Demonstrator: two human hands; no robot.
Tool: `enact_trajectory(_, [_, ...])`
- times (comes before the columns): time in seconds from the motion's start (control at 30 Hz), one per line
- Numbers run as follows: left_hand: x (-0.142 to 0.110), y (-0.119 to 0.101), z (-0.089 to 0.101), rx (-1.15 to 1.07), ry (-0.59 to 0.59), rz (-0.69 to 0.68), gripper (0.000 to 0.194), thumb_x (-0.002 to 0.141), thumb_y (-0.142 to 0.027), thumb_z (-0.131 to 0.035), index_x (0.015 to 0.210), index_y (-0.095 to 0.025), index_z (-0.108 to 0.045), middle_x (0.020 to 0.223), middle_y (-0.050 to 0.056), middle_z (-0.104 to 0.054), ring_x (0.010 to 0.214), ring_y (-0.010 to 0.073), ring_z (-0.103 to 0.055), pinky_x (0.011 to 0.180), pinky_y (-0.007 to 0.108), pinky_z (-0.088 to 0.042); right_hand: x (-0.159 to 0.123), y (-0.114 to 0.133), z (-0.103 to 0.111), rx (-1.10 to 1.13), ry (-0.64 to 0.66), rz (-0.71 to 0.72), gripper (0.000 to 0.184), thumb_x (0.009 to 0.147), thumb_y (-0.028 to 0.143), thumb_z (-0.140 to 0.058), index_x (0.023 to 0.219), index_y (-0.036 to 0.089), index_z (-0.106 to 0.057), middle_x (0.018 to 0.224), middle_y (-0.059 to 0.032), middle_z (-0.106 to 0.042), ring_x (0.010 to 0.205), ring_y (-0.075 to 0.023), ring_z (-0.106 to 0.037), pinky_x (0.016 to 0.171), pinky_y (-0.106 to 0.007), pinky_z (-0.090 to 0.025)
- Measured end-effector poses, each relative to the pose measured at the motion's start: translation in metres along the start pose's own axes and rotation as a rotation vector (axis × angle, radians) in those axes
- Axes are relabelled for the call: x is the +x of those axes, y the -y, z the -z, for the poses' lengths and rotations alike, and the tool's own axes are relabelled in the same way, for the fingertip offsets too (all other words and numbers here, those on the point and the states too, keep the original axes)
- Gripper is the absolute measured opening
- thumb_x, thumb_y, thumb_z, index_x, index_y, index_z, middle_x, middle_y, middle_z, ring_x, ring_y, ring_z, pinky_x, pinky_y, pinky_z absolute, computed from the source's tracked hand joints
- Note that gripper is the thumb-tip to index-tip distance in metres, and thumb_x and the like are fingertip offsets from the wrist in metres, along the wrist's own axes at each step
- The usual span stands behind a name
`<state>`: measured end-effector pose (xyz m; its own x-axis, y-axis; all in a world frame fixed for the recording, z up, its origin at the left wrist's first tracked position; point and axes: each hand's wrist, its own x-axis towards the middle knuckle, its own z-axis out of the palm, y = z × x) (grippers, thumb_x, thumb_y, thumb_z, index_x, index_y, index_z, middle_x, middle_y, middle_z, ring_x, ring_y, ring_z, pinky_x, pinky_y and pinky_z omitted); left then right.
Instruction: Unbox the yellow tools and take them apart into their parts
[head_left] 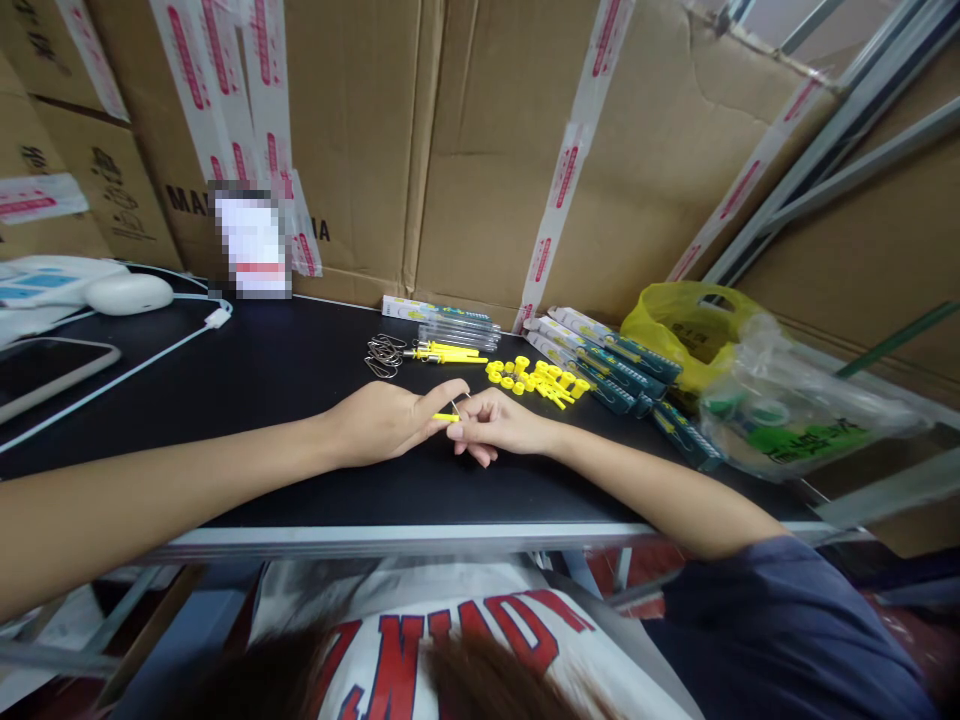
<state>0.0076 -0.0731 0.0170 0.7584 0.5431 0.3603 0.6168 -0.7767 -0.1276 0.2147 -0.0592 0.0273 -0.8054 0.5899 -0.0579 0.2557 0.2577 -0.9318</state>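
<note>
Both hands meet above the black table near its front edge. My left hand (397, 418) is closed around a small yellow plastic stick (447, 417), whose end sticks out past the fingers. My right hand (499, 422) pinches a thin metal wire piece (455, 408) against that end; its exact shape is mostly hidden by the fingers. Just beyond the hands lie a pile of bent wire hooks (384, 354), several yellow sticks with dark tips (454, 353), and a scatter of small yellow plastic caps and pieces (536, 378).
Clear tubes (459, 336) and a narrow printed box (435, 309) lie behind the parts. More narrow boxes (607, 355) are stacked at right, beside a yellow bag (686, 330) and a clear bag (795, 410). A phone (56, 370) and white cable (142, 370) are at left. Cardboard (480, 190) walls the back.
</note>
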Motion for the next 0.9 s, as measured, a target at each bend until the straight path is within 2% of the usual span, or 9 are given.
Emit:
enact_trajectory(0.33, [0.001,-0.001,0.000,-0.033,-0.004,0.003,0.040,0.096,-0.032,-0.032,0.131,-0.013,-0.034,0.067,0.003,-0.068,0.057,0.0179,-0.066,0.047,0.019,-0.041,-0.001,0.001,0.006,-0.047,0.056,0.004,0.037,0.080,0.045,-0.063,0.067,0.010,-0.059,0.043,0.0052,-0.054,0.033,-0.0024,-0.042,0.036,-0.015,-0.032])
enact_trajectory(0.43, [0.001,-0.003,0.002,-0.048,-0.008,0.089,0.042,0.095,-0.032,-0.035,0.132,-0.012,-0.033,0.072,0.004,-0.070,0.061,0.0197,-0.068,0.048,0.021,-0.042,-0.001,0.001,0.003,-0.029,-0.019,0.019,0.038,0.081,0.047,-0.061,0.069,0.011,-0.058,0.044,0.0052,-0.055,0.032,-0.0027,-0.042,0.034,-0.015,-0.031])
enact_trajectory(0.5, [0.002,-0.003,0.003,-0.039,0.002,0.144,0.038,0.095,-0.031,-0.036,0.128,-0.012,-0.038,0.075,0.005,-0.070,0.062,0.0209,-0.068,0.048,0.022,-0.042,0.000,0.001,-0.001,-0.011,-0.104,0.048,0.038,0.081,0.048,-0.060,0.069,0.012,-0.057,0.044,0.0055,-0.055,0.031,-0.0027,-0.041,0.033,-0.014,-0.030])
enact_trajectory(0.6, [0.002,-0.003,0.003,-0.025,0.025,0.155,0.025,0.095,-0.029,-0.034,0.107,-0.015,-0.052,0.078,0.006,-0.070,0.066,0.0215,-0.069,0.050,0.024,-0.043,0.000,0.002,-0.007,-0.012,-0.185,0.076,0.038,0.082,0.048,-0.060,0.068,0.012,-0.056,0.042,0.0062,-0.053,0.029,-0.0025,-0.040,0.031,-0.014,-0.029])
enact_trajectory(0.7, [0.001,-0.003,0.000,-0.009,0.033,0.143,0.026,0.095,-0.028,-0.032,0.089,-0.016,-0.055,0.076,0.005,-0.069,0.065,0.0200,-0.068,0.051,0.023,-0.042,0.001,0.003,-0.011,-0.015,-0.220,0.075,0.039,0.080,0.048,-0.060,0.066,0.013,-0.056,0.041,0.0063,-0.052,0.029,-0.0027,-0.040,0.031,-0.014,-0.029])
enact_trajectory(0.9, [0.001,-0.004,-0.002,0.017,0.016,0.170,0.027,0.095,-0.028,-0.031,0.089,-0.016,-0.055,0.072,0.005,-0.068,0.062,0.0198,-0.067,0.049,0.024,-0.041,0.001,0.004,-0.015,0.030,-0.259,0.083,0.040,0.081,0.050,-0.058,0.066,0.013,-0.055,0.041,0.0066,-0.053,0.029,-0.0033,-0.041,0.031,-0.014,-0.031])
